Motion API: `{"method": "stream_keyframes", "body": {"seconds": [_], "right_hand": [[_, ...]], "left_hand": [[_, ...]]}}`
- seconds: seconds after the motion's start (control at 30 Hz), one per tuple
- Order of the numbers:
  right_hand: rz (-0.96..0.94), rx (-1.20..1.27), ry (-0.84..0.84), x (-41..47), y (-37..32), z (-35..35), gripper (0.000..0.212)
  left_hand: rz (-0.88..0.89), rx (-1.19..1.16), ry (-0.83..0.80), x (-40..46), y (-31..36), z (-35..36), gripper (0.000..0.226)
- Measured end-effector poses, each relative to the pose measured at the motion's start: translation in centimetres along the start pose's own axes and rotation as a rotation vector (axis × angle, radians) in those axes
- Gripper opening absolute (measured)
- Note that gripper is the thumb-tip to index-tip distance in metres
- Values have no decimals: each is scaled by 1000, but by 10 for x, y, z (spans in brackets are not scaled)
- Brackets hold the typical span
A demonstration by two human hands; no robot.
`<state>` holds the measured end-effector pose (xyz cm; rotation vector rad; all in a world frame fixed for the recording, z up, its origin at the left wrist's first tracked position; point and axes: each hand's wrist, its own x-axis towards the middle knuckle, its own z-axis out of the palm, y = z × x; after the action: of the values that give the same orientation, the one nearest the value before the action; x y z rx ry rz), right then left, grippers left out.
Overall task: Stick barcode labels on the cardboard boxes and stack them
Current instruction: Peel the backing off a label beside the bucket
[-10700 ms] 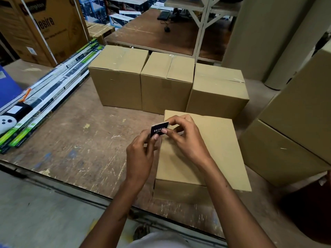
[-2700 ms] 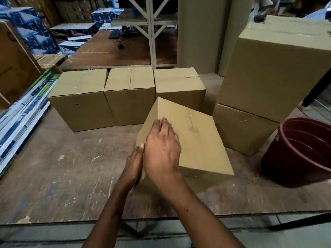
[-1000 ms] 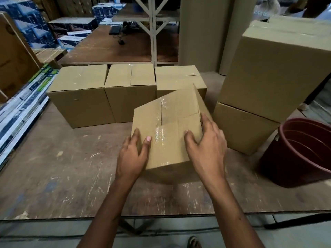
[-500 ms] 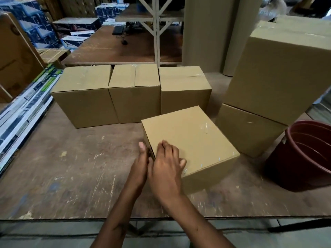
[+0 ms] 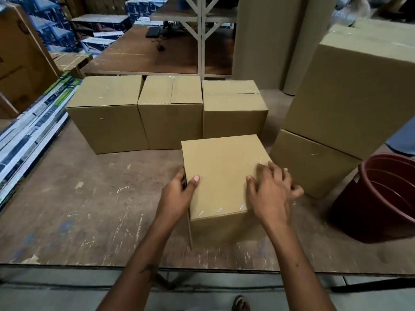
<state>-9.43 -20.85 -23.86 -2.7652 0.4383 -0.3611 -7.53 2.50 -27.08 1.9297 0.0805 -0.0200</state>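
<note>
A plain cardboard box [image 5: 221, 173] stands flat on the wooden table [image 5: 78, 198] in front of me, stapled along its near top edge. My left hand [image 5: 177, 194] grips its left side, thumb on top, fingers down the side where a dark strip shows. My right hand [image 5: 271, 189] holds the box's right top edge, slightly blurred. Behind it three more boxes stand in a row: left [image 5: 107, 113], middle [image 5: 170, 111], right [image 5: 233, 108]. No barcode label is clearly visible.
Two large cartons are stacked at the right, the lower one [image 5: 312, 162] under a bigger one [image 5: 350, 86]. A dark red bucket [image 5: 386, 194] stands at the right. Long printed packs [image 5: 33, 122] lie along the left. The table's near edge is just below my forearms.
The box has been turned and set flat. My hands, together at its near left corner half a second ago, have spread to its left and right sides.
</note>
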Motion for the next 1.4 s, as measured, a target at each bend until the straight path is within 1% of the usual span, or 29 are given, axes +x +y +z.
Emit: {"method": "stream_keyframes", "body": {"seconds": [0.07, 0.2, 0.23, 0.27, 0.33, 0.4, 0.43, 0.53, 0.6, 0.7, 0.77, 0.83, 0.9, 0.97, 1.1, 1.17, 1.3, 1.4], "right_hand": [[2, 26, -7, -1, 14, -3, 59], [79, 258, -79, -9, 22, -3, 82], [95, 292, -89, -8, 22, -4, 89], [108, 310, -99, -6, 22, -6, 93], [127, 343, -117, -1, 21, -9, 94], [136, 397, -118, 1, 26, -8, 90], [147, 426, -116, 0, 29, -7, 92], [187, 472, -85, -3, 38, -6, 107], [190, 493, -35, -5, 41, -9, 113], [188, 523, 81, -13, 44, -16, 112], [177, 565, 155, -19, 47, -19, 107], [172, 646, 191, -26, 52, -17, 97], [183, 724, 181, -38, 59, -12, 91], [207, 775, 162, -54, 64, -7, 92], [212, 836, 216, -83, 66, -4, 95], [208, 835, 215, -92, 65, -7, 100], [212, 811, 222, -103, 65, -10, 103], [183, 795, 286, -114, 67, -10, 104]], "left_hand": [[-4, 6, -30, 10, 1, -9, 62], [-40, 118, -69, 22, 6, -22, 47], [-52, 152, -63, 22, 6, -21, 48], [-72, 162, -51, 20, 7, -18, 56], [-108, 167, -14, 15, 9, -8, 71], [-91, 213, 36, 9, 11, 0, 69], [-69, 224, 47, 7, 12, 3, 66], [-6, 206, 58, 1, 13, 6, 66], [49, 166, 54, -2, 12, 7, 66], [120, 48, 19, -6, 11, 10, 64], [140, -11, 6, -6, 10, 15, 66], [154, -49, -5, -4, 8, 17, 66], [178, -84, -24, -5, 6, 16, 64], [205, -104, -47, -8, 3, 14, 65], [239, -78, -71, -22, -3, 7, 69], [242, -78, -70, -28, -7, 5, 71], [229, -185, -87, -34, -18, 11, 73], [251, -254, -99, -39, -24, 14, 74]]}}
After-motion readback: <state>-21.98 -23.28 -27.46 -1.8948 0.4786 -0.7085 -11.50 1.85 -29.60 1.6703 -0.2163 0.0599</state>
